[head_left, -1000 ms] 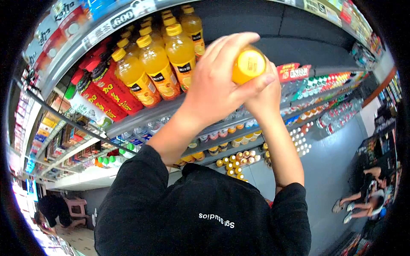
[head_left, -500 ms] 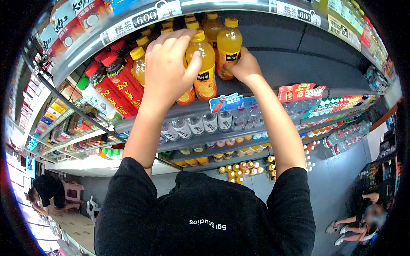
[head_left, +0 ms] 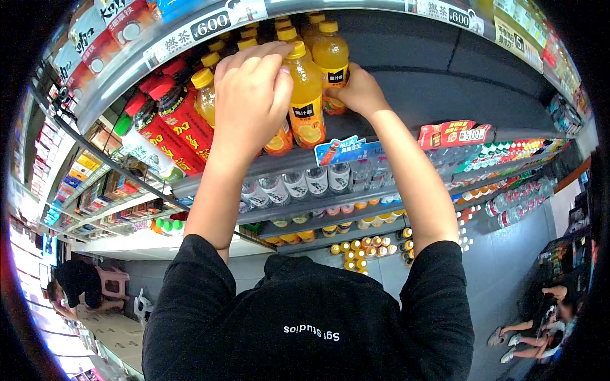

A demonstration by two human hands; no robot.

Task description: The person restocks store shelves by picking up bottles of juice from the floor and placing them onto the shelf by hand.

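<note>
My right hand [head_left: 359, 91] is closed round the lower part of an orange juice bottle [head_left: 332, 58] with a yellow cap, standing on the dark shelf. My left hand [head_left: 250, 95] curls over the upper part of the bottle group, fingers together and thumb drawn in. It is against the left side of the front orange juice bottle [head_left: 307, 105], by its cap; the fingertips are partly hidden. Below its wrist shows the base of another orange juice bottle [head_left: 277, 141]. More yellow-capped bottles stand in rows behind, and one juice bottle [head_left: 204, 95] is left of the hand.
Red bottles [head_left: 181, 120] and a green-capped bottle [head_left: 143, 143] stand at the left. Price strips [head_left: 206, 28] line the shelf edge above. Water bottles [head_left: 295, 183] fill the shelf below. Bottles stand on the floor [head_left: 359, 251]. A person [head_left: 76, 282] bends over cardboard; other people sit at lower right.
The bottle in my right hand has shifted back and left, closer to the row. My left thumb has drawn in toward the fingers; that hand stays at the bottles.
</note>
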